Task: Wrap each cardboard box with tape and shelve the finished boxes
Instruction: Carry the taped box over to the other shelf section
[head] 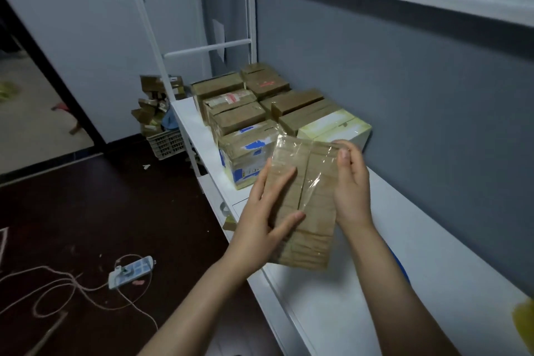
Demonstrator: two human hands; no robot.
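Smoothing down tape looks like the step in hand in the head view: a cardboard box (315, 205) is held tilted in the air just above the white desk (375, 283), its faces glossy with clear tape (286, 143) that lifts loose at the far corner. The left hand (260, 220) lies flat on the box's left face, its grip wide with fingers straight. The right hand (352, 191) grips the right edge, thumb on top. Taped boxes (260, 113) sit packed together at the far end of the desk. Next, the loose film probably needs pressing flat before the box is set against that stack.
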